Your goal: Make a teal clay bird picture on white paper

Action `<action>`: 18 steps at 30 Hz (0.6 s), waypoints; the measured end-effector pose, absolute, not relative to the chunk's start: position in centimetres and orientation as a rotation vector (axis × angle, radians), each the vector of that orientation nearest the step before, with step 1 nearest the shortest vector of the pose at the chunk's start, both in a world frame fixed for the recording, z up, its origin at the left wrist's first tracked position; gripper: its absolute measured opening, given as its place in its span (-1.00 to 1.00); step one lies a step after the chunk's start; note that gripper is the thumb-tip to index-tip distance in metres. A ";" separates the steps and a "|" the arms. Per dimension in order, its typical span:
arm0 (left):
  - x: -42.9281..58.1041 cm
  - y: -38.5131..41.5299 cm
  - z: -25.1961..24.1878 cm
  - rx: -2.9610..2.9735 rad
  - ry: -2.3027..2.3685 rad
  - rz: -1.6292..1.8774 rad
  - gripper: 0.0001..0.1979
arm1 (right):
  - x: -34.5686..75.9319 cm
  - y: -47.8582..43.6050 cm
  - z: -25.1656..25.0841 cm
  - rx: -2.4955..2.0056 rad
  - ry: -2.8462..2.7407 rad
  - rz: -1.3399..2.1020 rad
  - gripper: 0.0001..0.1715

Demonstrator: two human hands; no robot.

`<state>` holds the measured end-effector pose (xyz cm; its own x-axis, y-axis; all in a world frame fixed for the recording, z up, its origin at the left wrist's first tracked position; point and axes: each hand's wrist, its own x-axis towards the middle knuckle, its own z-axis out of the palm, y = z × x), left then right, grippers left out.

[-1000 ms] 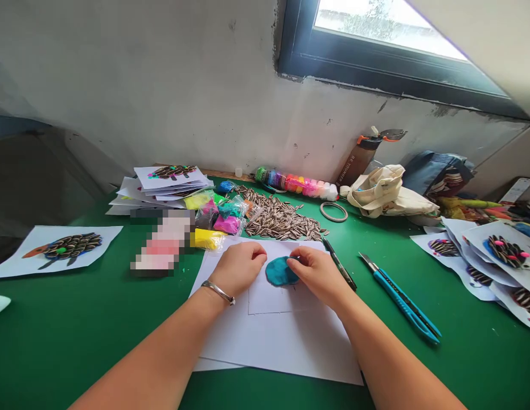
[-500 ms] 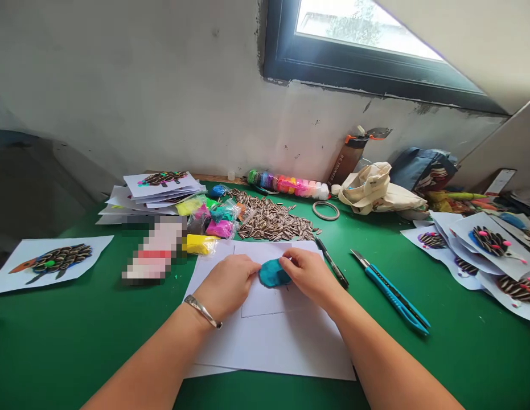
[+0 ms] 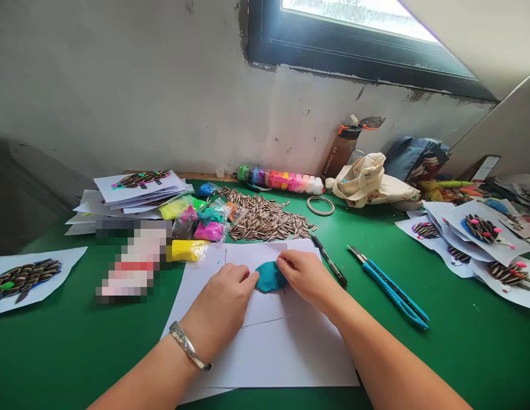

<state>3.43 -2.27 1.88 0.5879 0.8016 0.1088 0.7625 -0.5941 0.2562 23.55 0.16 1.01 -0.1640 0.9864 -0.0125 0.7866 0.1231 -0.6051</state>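
A flat teal clay blob [image 3: 268, 277] lies on a white sheet of paper [image 3: 273, 336] on the green table [image 3: 461, 353]. My left hand [image 3: 224, 304], a silver bracelet at its wrist, rests on the paper with curled fingers touching the blob's left edge. My right hand [image 3: 305, 278] presses its fingertips on the blob's right edge. Neither hand lifts anything.
A heap of sunflower seeds [image 3: 265, 217] and small clay bags [image 3: 200, 222] lie behind the paper. A black pen [image 3: 328, 260] and a teal utility knife [image 3: 390, 286] lie to the right. Seed pictures on paper sit at left [image 3: 23, 277], back left [image 3: 136, 188] and right [image 3: 478, 233]. A clay tube [image 3: 279, 180], a bottle [image 3: 344, 145] and a cloth bag [image 3: 369, 182] stand by the wall.
The view has shifted, so everything sits further left and lower. Both hands stay at the teal clay, and the left fingers have moved closer against its left edge.
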 end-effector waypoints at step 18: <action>3.7 -2.3 1.4 2.579 1.352 0.296 -0.75 | 26.1 0.7 1.6 -1.767 -1.817 1.013 -0.78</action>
